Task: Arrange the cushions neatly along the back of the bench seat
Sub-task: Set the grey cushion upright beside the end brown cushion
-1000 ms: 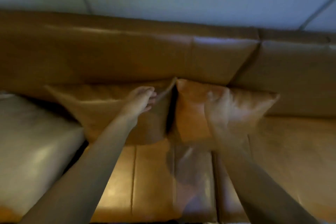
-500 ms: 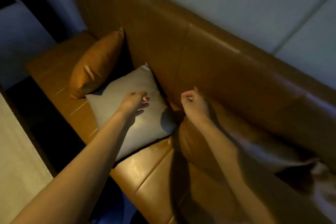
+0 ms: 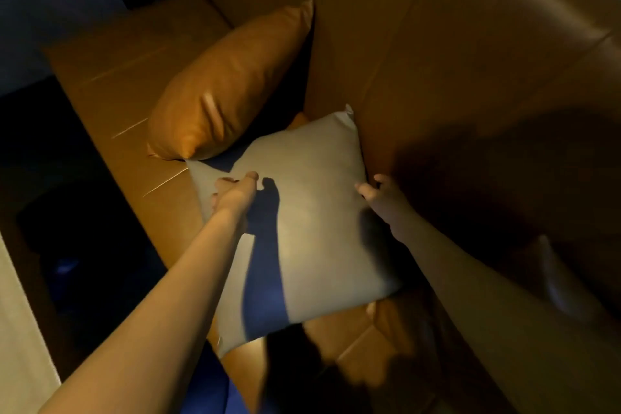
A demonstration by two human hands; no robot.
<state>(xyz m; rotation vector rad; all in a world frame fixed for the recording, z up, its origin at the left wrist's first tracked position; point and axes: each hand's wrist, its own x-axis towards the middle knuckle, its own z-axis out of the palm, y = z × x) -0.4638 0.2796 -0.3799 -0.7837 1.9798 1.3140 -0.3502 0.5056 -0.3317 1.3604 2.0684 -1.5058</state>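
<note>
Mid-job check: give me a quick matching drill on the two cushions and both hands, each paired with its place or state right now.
Column one:
1. grey cushion
2. tan cushion
3. left hand
4. right hand

Column two:
a. leaning on the backrest, untouched
b. gripping the cushion edge nearest the backrest
c. held by both hands
d. gripping the cushion edge on the seat-front side

Pairs: 1-c, 2-a, 3-d, 4-b
</note>
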